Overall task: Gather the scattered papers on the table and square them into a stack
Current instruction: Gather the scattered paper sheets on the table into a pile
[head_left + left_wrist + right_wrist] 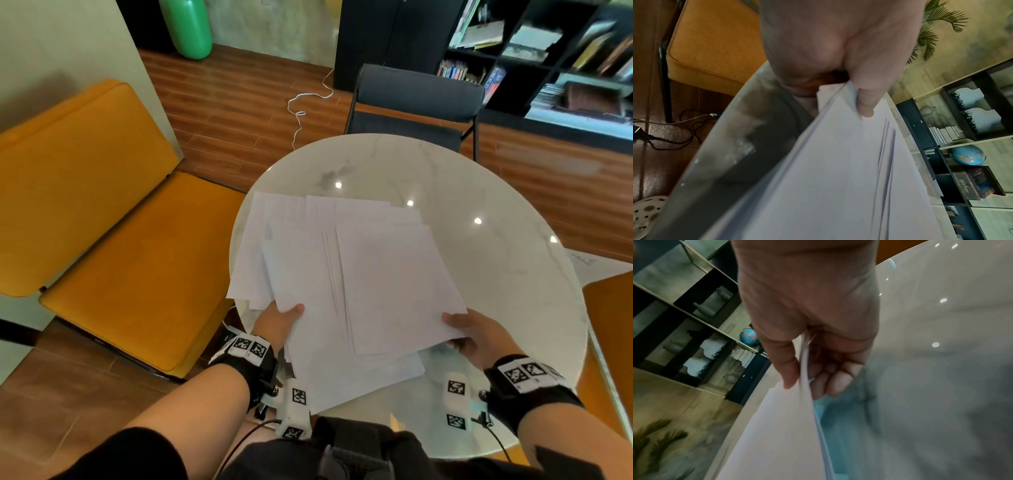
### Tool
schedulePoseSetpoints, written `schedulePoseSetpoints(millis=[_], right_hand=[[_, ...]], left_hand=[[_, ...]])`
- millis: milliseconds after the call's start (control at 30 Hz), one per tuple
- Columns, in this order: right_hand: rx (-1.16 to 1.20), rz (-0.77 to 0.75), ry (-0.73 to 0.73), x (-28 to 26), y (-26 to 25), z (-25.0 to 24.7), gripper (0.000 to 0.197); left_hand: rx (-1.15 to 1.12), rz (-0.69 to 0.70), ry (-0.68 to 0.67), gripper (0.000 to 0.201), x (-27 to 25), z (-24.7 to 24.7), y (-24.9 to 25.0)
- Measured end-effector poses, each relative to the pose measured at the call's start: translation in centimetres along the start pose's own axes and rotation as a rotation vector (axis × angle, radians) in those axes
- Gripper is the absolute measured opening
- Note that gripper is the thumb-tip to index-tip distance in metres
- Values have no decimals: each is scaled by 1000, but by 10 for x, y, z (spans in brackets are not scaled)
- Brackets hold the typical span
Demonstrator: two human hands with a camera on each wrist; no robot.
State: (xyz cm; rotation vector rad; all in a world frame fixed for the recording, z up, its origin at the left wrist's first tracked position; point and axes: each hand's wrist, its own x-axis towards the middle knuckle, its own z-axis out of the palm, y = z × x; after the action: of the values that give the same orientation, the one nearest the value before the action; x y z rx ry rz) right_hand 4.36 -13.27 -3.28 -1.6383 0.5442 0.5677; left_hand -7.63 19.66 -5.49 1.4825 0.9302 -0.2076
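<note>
Table (445, 164), round and white, carries our papers (342, 274), fanned unevenly over its near left part. Left hand (277, 325) pinches their near left edge; right hand (476, 335) pinches the near right corner, each grip thumb on top.

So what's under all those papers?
Under the papers is the round white marble table, and fingers of the left hand and right hand curl beneath the near edges. Whether anything else lies under the sheets is covered.
</note>
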Motion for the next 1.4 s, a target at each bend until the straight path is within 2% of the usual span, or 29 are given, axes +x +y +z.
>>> schedulePoseSetpoints(millis=[67, 167, 300, 367, 467, 600, 800, 867, 967, 1100, 1166, 1200, 1300, 1400], right_hand=[[-51, -19, -45, 1, -12, 6, 42], [-246, -93, -105, -2, -34, 22, 45], [-402, -311, -168, -17, -53, 48, 66], [-623, -389, -111, -19, -50, 56, 74], [-933, -382, 97, -14, -38, 54, 66], [-1008, -302, 183, -9, -26, 41, 59], [-1028, -415, 296, -20, -22, 53, 68], [-976, -369, 214, -19, -21, 58, 69], [-857, -226, 14, -18, -19, 69, 69], [-883, -277, -144, -23, -13, 87, 63], [-874, -294, -156, -22, -10, 89, 56], [-857, -295, -104, -19, -11, 88, 53], [-911, -292, 201, -3, -21, 75, 54], [-868, -118, 316, 11, -33, 58, 70]], left_hand=[[-12, 6, -4, 54, 1, 0, -1], [-17, 7, 6, 53, 1, 0, 0], [-22, -2, 11, 53, 1, 0, 0], [-22, -1, 2, 53, 2, 0, -1], [-20, 2, 2, 52, 1, 0, 0], [-17, -8, 10, 51, 0, 0, 1], [-11, 3, 18, 54, -1, 0, 1], [-19, 11, 19, 55, -3, 0, 3], [-29, 25, 2, 57, -7, -1, 7], [-70, 11, -15, 63, -9, -2, 7], [-63, 11, -23, 63, -8, -2, 7], [-56, 6, -22, 60, -7, -2, 6], [-34, -10, 0, 51, -8, -1, 7], [-15, -23, 11, 44, -8, 0, 8]])
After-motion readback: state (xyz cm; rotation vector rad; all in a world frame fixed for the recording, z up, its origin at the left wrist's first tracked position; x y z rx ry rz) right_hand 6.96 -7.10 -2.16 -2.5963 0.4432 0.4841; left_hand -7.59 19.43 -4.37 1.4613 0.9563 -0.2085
